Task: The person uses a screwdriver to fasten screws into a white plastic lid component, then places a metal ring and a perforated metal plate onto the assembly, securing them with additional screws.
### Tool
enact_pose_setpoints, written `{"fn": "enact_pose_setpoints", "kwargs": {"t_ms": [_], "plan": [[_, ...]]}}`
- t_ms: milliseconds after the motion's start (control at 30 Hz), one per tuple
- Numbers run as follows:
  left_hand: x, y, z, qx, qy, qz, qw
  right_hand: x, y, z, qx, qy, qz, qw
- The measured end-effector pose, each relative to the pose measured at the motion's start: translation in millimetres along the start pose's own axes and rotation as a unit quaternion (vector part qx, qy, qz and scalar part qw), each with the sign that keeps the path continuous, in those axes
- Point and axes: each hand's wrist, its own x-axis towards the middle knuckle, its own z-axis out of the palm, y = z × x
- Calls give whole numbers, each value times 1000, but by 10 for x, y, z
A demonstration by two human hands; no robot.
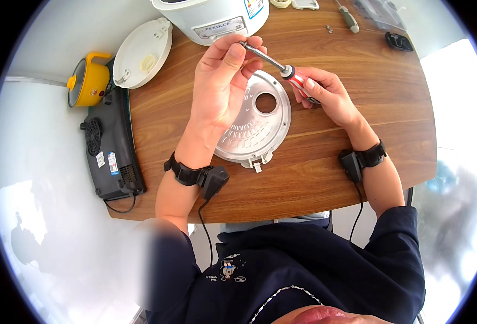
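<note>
My right hand point(325, 94) is closed around the red, white and black handle of a screwdriver point(271, 60), whose metal shaft points up and left. At the shaft's far end, the thumb and fingers of my left hand point(225, 73) pinch together. A small dark metal piece shows at that tip; whether it is a screw or the driver's bit, I cannot tell. Under my hands, flat on the table, lies a round silver metal disc point(273, 127) with a round hole, rows of slots and a small tab at its near edge. My left hand and wrist hide its left part.
On the wooden table point(379, 119), a white appliance body point(209, 24) and a white round lid point(143, 53) stand at the back left. A yellow pot point(92, 81) and a black appliance point(111, 146) are left. Another screwdriver point(349, 20), small metal bits point(329, 29) and a black part point(399, 41) lie back right.
</note>
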Motion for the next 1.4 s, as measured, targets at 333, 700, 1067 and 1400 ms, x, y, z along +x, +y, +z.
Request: {"fn": "enact_pose_setpoints", "kwargs": {"t_ms": [333,700,1067,1400], "plan": [[15,14,2,44,8,7,999,1,37,-6,5,14,-7,1000],[77,477,-58,385,-34,82,919,-22,27,50,-50,24,-9,998],[-60,1038,107,631,-55,171,754,-9,-453,143,-239,63,-119,962],[-180,1099,-40,646,33,143,749,544,-1116,969,-248,345,-368,827]]}}
